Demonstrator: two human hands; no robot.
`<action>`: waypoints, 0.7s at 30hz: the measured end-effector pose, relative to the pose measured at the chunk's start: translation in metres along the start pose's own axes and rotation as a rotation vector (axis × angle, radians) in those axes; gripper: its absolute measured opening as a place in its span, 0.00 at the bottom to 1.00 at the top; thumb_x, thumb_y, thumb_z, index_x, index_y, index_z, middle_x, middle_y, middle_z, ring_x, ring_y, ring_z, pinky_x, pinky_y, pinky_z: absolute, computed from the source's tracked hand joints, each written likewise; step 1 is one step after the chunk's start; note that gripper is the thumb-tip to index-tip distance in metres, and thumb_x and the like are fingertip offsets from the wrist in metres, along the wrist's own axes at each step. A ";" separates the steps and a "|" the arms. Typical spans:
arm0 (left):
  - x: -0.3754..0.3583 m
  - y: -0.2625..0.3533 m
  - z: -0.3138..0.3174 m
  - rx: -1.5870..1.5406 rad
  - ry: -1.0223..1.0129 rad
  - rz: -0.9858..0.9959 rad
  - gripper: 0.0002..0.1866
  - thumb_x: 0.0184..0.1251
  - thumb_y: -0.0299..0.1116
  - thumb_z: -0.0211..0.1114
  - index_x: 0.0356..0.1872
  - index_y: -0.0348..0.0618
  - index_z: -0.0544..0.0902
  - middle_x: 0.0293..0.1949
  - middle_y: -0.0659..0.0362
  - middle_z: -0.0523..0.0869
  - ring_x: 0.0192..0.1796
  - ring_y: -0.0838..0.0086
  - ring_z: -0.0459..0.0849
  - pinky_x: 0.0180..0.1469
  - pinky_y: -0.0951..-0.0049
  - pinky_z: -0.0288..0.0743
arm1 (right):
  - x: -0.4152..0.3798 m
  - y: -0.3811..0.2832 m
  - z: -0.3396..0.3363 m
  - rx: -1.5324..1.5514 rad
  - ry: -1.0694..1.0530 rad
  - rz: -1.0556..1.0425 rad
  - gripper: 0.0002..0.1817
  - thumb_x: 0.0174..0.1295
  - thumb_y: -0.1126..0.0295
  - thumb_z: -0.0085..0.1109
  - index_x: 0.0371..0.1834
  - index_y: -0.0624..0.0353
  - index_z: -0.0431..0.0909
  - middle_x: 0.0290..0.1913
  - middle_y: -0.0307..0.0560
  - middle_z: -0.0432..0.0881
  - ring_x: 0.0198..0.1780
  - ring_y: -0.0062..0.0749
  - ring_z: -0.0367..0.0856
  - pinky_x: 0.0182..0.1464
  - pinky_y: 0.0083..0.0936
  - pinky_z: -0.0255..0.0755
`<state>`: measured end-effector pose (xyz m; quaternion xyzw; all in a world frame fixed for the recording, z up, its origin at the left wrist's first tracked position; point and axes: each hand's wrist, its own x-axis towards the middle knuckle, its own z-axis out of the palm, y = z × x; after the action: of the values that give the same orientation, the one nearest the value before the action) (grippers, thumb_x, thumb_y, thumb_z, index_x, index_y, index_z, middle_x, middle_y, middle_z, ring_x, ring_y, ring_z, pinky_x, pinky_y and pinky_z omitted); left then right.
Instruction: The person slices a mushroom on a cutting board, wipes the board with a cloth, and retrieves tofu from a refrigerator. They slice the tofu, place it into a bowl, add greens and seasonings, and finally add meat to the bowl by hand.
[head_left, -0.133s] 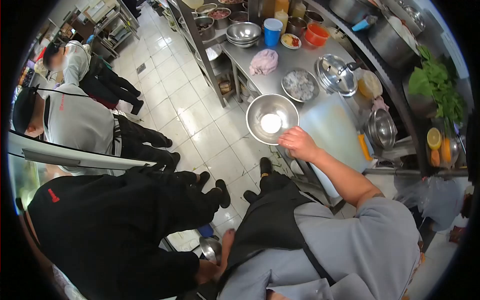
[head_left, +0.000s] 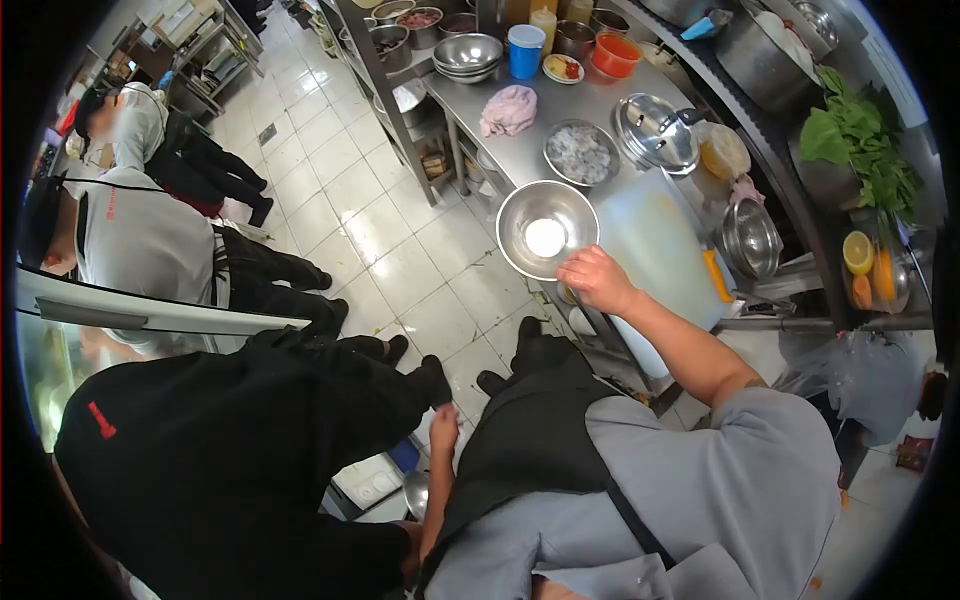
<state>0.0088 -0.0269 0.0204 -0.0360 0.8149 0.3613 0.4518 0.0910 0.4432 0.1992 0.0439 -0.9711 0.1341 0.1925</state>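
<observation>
My right hand [head_left: 594, 280] grips the near rim of a steel bowl [head_left: 522, 224], which is held beside the counter's edge over the floor. The bowl's inside is shiny, with a bright white round patch at the bottom. Low in the middle, my left hand [head_left: 444, 427] hangs beside my black apron with its fingers curled; what it holds, if anything, is hidden. Near it, a second steel bowl [head_left: 416, 492] is partly hidden by a co-worker's dark clothing. A bowl of translucent whitish pieces [head_left: 582, 153] stands on the counter behind the held bowl.
A whitish cutting board [head_left: 650, 240] lies right of the held bowl, with a yellow-handled tool [head_left: 716, 276] beside it. Behind are a pink cloth [head_left: 509, 110], a blue cup [head_left: 526, 52] and a lidded pan [head_left: 656, 133]. A co-worker in black [head_left: 230, 450] stands close on the left.
My left hand has moved up, away from the second steel bowl. The view has shifted slightly, while my right hand keeps its grip on the steel bowl.
</observation>
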 end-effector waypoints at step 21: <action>0.098 0.482 0.163 -0.303 -0.395 0.306 0.37 0.73 0.55 0.59 0.71 0.40 0.61 0.62 0.39 0.73 0.50 0.55 0.86 0.45 0.62 0.83 | -0.080 0.046 -0.051 -0.011 0.197 0.402 0.14 0.50 0.81 0.59 0.40 0.56 0.85 0.39 0.40 0.86 0.46 0.36 0.82 0.55 0.35 0.72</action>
<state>-0.1192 0.4553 0.1598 0.0913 0.6436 0.5430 0.5316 0.1771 0.5044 0.2028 -0.1649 -0.9376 0.1682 0.2559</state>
